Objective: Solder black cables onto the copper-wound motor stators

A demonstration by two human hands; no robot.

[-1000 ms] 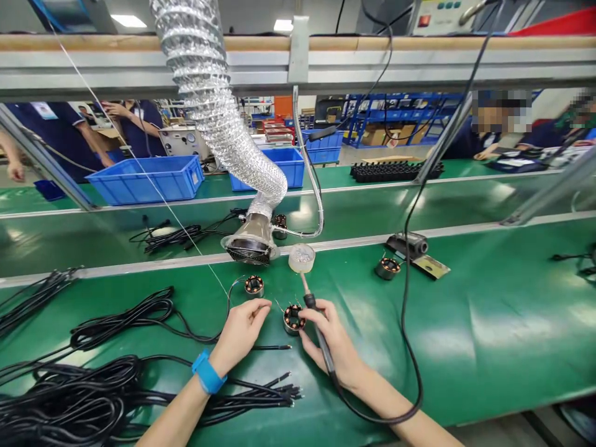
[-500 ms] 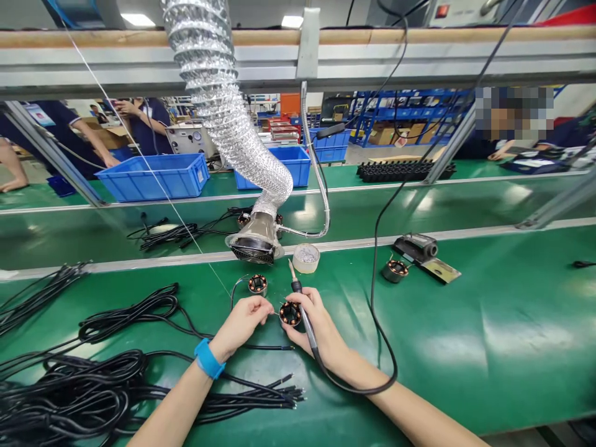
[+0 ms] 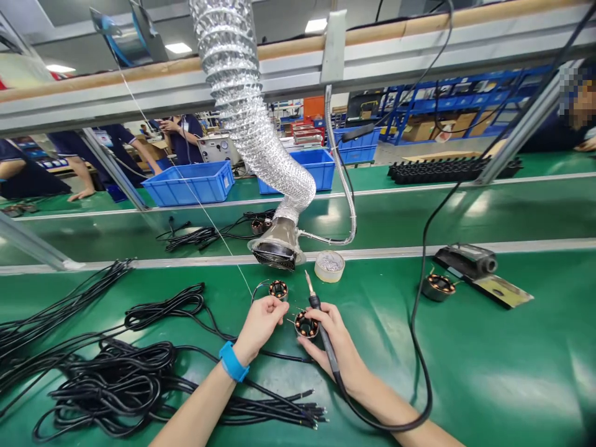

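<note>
My right hand (image 3: 342, 347) grips a soldering iron (image 3: 326, 332), its tip pointing up and away. The same hand's thumb and fingers hold a round motor stator (image 3: 306, 325) with copper windings and short lead wires. Just left of those leads, my left hand (image 3: 263, 323) is closed in a pinch; what lies between its fingertips is too small to make out. A thin wire (image 3: 218, 233) slants down from a spool (image 3: 128, 40) towards this hand, its end hidden. Behind the left fingers sits a second stator (image 3: 278, 290) with a dark lead.
Bundles of black cable (image 3: 116, 385) cover the left of the green bench. A fume duct (image 3: 279, 239) hangs ahead, beside a round tub (image 3: 329, 267). At right are another stator (image 3: 438, 287) and an iron holder (image 3: 470, 259). People stand behind blue bins (image 3: 189, 184).
My left fingertips have come away from the held stator's lead wire. The view has shifted left and tilted, moving the scene rightward. My right hand keeps hold of the soldering iron and stator.
</note>
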